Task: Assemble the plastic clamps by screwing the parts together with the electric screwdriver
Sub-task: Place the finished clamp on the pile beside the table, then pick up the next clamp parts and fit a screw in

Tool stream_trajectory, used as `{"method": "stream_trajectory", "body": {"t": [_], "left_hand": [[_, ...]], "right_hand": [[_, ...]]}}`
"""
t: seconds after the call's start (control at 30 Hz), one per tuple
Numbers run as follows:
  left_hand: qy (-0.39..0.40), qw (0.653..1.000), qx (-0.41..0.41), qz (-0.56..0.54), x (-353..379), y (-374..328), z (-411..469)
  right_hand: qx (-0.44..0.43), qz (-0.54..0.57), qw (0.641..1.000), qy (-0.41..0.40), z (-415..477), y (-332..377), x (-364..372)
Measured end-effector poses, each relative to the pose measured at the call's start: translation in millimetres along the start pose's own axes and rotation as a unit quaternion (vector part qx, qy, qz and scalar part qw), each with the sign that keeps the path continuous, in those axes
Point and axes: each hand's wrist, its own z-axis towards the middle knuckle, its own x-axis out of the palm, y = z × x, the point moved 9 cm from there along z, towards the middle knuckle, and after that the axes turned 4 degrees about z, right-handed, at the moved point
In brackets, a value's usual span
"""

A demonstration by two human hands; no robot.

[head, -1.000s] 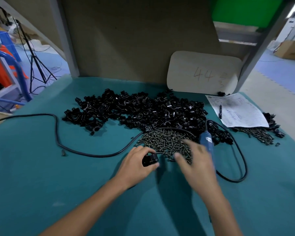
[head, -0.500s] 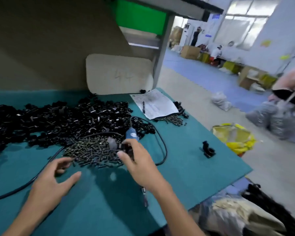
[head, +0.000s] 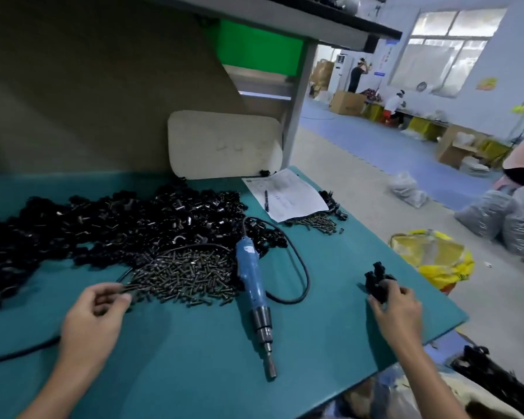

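My left hand (head: 94, 309) is at the near left edge of the screw pile (head: 185, 273), thumb and forefinger pinching a dark screw. My right hand (head: 397, 306) is near the table's right edge and grips a black assembled clamp (head: 377, 281), which touches another clamp standing just behind it. Between my hands the blue electric screwdriver (head: 250, 276) lies flat on the teal table (head: 194, 373), bit end toward me, held by neither hand. A large heap of black clamp parts (head: 118, 222) spreads behind the screws.
The screwdriver's black cable (head: 303, 267) loops to its right. A paper sheet with a pen (head: 285, 196) and a smaller screw pile (head: 315, 220) lie at the back right. A yellow bag (head: 433, 258) sits on the floor past the right table edge.
My right hand left the screwdriver lying on the table and carried a clamp to the right edge. My left hand went from spread open to pinching at the screw pile. The view turned right.
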Motion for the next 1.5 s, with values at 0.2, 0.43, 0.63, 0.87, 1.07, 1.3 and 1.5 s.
{"method": "stream_trajectory", "body": {"t": [0.2, 0.43, 0.63, 0.87, 1.07, 1.3, 1.5], "left_hand": [[-0.118, 0.99, -0.066, -0.031, -32.7, -7.8, 10.7], [-0.195, 0.963, -0.024, 0.187, -97.1, -26.3, 59.2], [-0.073, 0.885, -0.083, 0.452, -116.3, 20.8, 76.8], [-0.07, 0.934, 0.005, 0.35, -105.4, 10.3, 80.1], [-0.135, 0.965, 0.07, 0.215, -98.3, -22.2, 60.3], [-0.006, 0.996, -0.076, -0.037, -16.8, -13.1, 20.5], [0.087, 0.993, -0.075, -0.041, 12.0, -10.0, 0.5]], "right_hand": [[-0.16, 0.076, 0.984, -0.008, -15.0, 129.1, 12.7], [-0.408, 0.104, 0.892, 0.164, -58.8, 336.7, 73.5], [-0.437, -0.118, 0.871, 0.191, -62.8, 396.2, 154.3], [-0.416, -0.074, 0.892, 0.158, -49.1, 402.5, 153.0], [-0.315, 0.293, 0.882, 0.191, -52.7, 386.8, 92.1], [0.033, 0.65, 0.586, 0.482, -156.4, 346.7, 115.5], [0.034, 0.654, 0.564, 0.504, -198.2, 336.0, 128.5]]}}
